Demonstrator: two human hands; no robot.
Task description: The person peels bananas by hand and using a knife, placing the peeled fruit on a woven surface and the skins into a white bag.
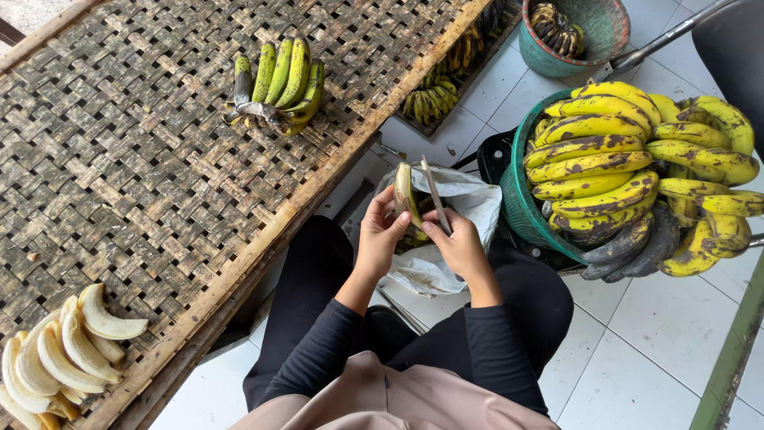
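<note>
Yellow-green skin is what I see first, centre frame: the banana [404, 193] stands upright in my left hand [380, 235], fingers wrapped round its lower half. My right hand [460, 247] is closed on the handle of a knife [435, 193], blade pointing up just beside the fruit. Whether the edge touches the peel I cannot tell from here.

Only the head view to work with, so I go round it. Directly under both hands lies a white bag [461, 209], open, with dark peelings in it. At right sits a green basket [519, 195] heaped with spotted ripe bananas [629, 163], some nearly black at the bottom. Upper right, a second tub [606, 28] holds darker ones. The woven mat [127, 167] fills the left half: a green bunch [280, 84] at upper middle, peeled bananas [60, 358] piled at lower left.

My judgement for doing this cleanly: keep the left grip low and firm so the fruit does not twist, keep the thumb out of the blade's line, and draw the edge shallow along the skin rather than into the flesh. Hold it all over the bag so the strips drop straight in. Soft ripe fruit bruises easily, so squeeze lightly.
</note>
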